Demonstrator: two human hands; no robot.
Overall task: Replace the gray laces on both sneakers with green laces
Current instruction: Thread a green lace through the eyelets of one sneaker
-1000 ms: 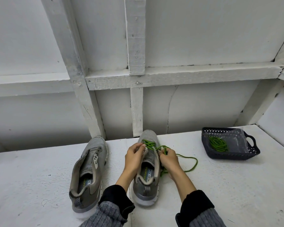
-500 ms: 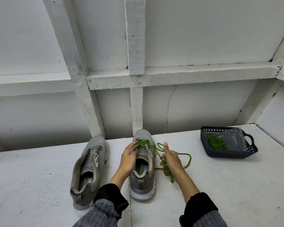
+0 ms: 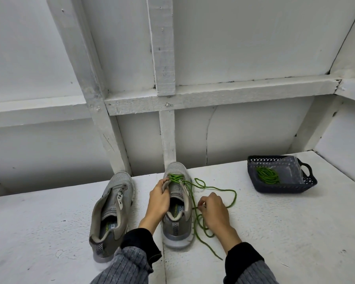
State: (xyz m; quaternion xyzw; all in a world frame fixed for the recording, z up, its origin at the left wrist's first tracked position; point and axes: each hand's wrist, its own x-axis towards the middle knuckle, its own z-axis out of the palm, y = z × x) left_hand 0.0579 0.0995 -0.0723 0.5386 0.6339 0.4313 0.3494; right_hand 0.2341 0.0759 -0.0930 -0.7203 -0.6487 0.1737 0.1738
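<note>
While my left hand (image 3: 159, 198) is gripping the right sneaker (image 3: 177, 203) at its eyelet edge, my right hand (image 3: 214, 210), just beside that sneaker, is pinching the green lace (image 3: 195, 214), which I should be drawing snug and untwisted before threading on.

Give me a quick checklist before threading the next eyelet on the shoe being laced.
1. Shoe steadied: ok, the left hand grips the right-side sneaker at its tongue edge.
2. Lace end in hand: ok, the right hand pinches the green lace.
3. Lower eyelets threaded: ok, green crossings show near the toe.
4. Loose lace free of knots: cannot tell, it lies in loops on the table.
5. Other sneaker: not ok, no lace in it.
6. Spare lace available: ok, coiled in the basket.
</note>
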